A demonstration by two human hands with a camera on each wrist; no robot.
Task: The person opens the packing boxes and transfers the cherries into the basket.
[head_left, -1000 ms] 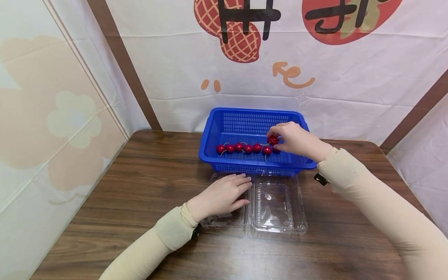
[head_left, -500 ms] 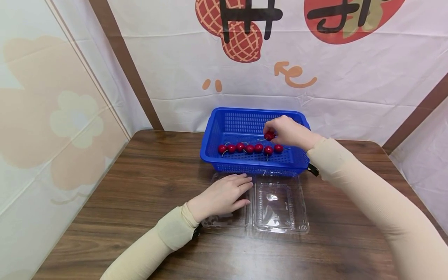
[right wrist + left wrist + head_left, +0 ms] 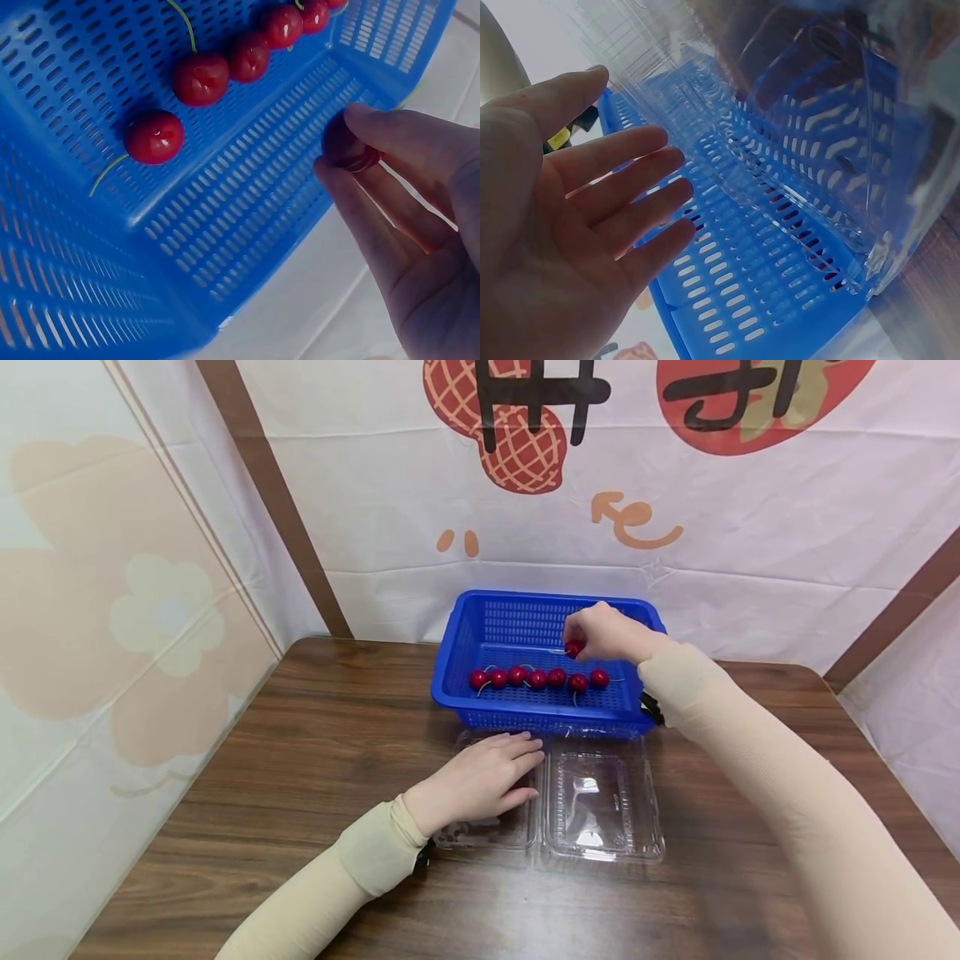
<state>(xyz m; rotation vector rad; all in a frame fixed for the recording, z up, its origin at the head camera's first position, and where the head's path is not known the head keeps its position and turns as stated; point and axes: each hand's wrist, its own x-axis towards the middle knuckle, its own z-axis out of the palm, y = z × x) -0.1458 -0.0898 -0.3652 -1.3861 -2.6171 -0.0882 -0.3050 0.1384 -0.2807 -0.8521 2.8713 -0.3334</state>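
My right hand (image 3: pixel 606 633) pinches a dark red cherry (image 3: pixel 346 146) between thumb and fingers, over the back part of a blue plastic basket (image 3: pixel 540 714). In the right wrist view its green stem sticks out behind the thumb. Several more cherries (image 3: pixel 556 677) with stems lie in a row along the basket floor, nearer the front wall. My left hand (image 3: pixel 476 781), fingers extended, rests over the left half of a clear hinged plastic box (image 3: pixel 592 810), which lies unfolded in front of the basket. The left wrist view shows its palm (image 3: pixel 562 247) and straight fingers, holding nothing.
Everything stands on a brown wooden table (image 3: pixel 315 718). A white printed cloth (image 3: pixel 375 510) hangs directly behind the basket and more cloth covers the left side. The box's back edge meets the basket's front.
My right hand has drawn left and toward the basket's back with the cherry, uncovering the rightmost cherry of the row. My left hand stays on the box.
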